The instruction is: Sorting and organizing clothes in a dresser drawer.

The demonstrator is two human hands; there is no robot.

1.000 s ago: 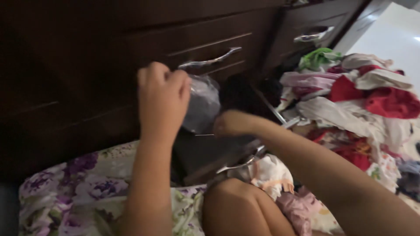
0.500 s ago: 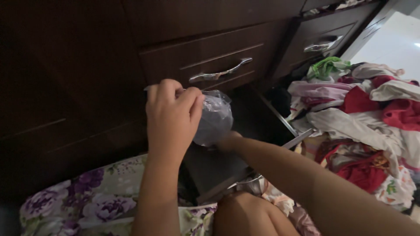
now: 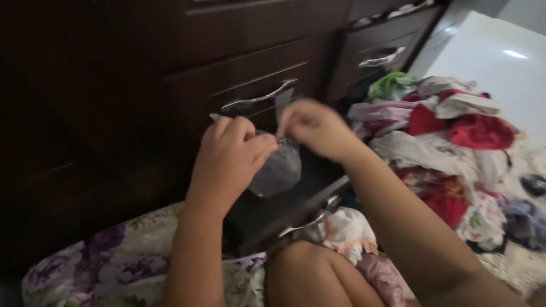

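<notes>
My left hand [image 3: 230,156] grips the top of a clear plastic bag [image 3: 277,170] with something dark inside, held above an open bottom drawer [image 3: 296,199] of a dark wooden dresser. My right hand [image 3: 313,128] pinches the bag's upper edge from the right, fingers closed on the plastic. The two hands almost touch at the bag's mouth. My bare knee [image 3: 310,273] shows below.
Closed drawers with silver handles [image 3: 256,98] rise behind the hands. A heap of red, white, green and pink clothes [image 3: 449,136] lies on the floor to the right. Flowered purple fabric [image 3: 108,261] covers the lower left. White and pink cloth [image 3: 350,233] sits by the drawer front.
My right hand rose from under the bag to its top edge and now pinches it. My left hand kept its hold. The camera view shifted slightly.
</notes>
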